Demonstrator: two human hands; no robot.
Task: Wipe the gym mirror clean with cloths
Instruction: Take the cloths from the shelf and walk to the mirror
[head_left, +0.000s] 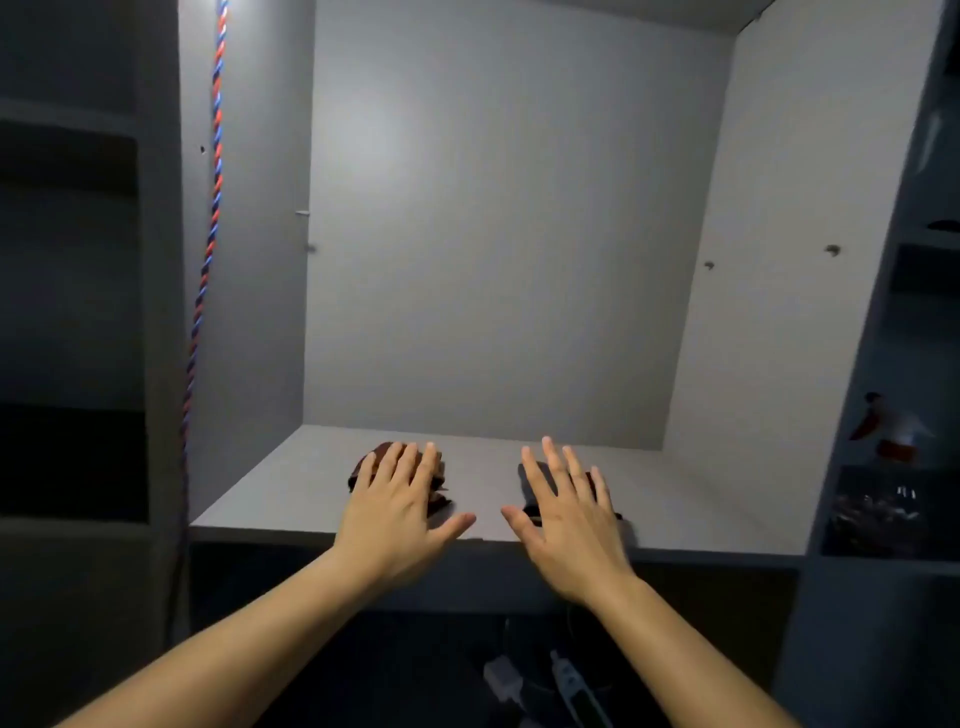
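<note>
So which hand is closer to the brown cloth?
Left. The left hand lies flat over the brown cloth; the right hand is off to its right, over a dark cloth.

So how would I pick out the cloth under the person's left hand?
Look into the big grey alcove, down to its shelf. Two cloths lie near the front edge. Yours is the reddish-brown cloth under the left hand, nearer the red-and-blue rope; the other cloth, under the right hand, is almost black.

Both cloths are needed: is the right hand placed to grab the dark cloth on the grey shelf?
Probably yes: the right hand, fingers straight, lies over the dark cloth on the grey shelf; nothing blocks it.
</note>
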